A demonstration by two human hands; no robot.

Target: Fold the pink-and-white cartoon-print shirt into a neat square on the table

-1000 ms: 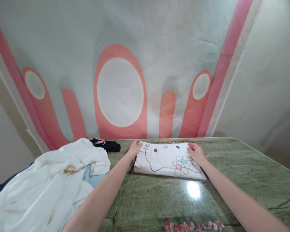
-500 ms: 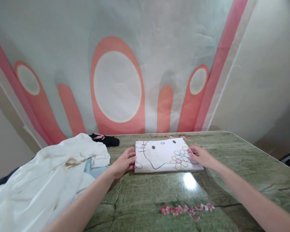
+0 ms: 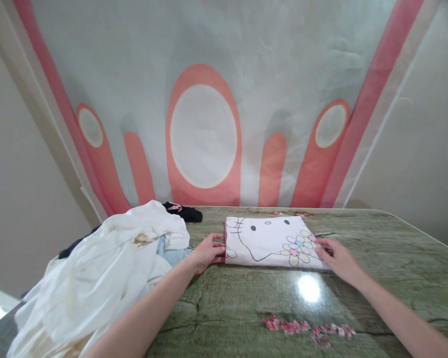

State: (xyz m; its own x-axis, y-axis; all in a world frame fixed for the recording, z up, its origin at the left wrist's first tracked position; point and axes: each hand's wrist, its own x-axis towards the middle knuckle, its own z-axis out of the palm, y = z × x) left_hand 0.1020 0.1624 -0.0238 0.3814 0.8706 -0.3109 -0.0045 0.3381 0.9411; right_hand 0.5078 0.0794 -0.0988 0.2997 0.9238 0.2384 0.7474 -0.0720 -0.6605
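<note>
A folded white garment (image 3: pixel 269 241) printed with a cartoon cat face and flowers lies flat on the green marble table (image 3: pixel 377 268). My left hand (image 3: pixel 208 252) rests at its left edge, fingers extended and touching the fabric. On the opposite side, my right hand (image 3: pixel 338 257) lies at the lower right corner with its fingers stretched flat on the cloth. Neither hand grips anything.
A heap of white clothes (image 3: pixel 104 268) with a light blue piece (image 3: pixel 171 254) fills the table's left side. A black garment (image 3: pixel 184 212) lies behind it near the wall. A pink flower pattern (image 3: pixel 306 330) decorates the table's near part. The pink-and-white patterned wall stands close behind.
Both hands slid from the garment's far corners toward me, to its near left edge and near right corner. The camera view shifted, so everything sits further right in the frame.
</note>
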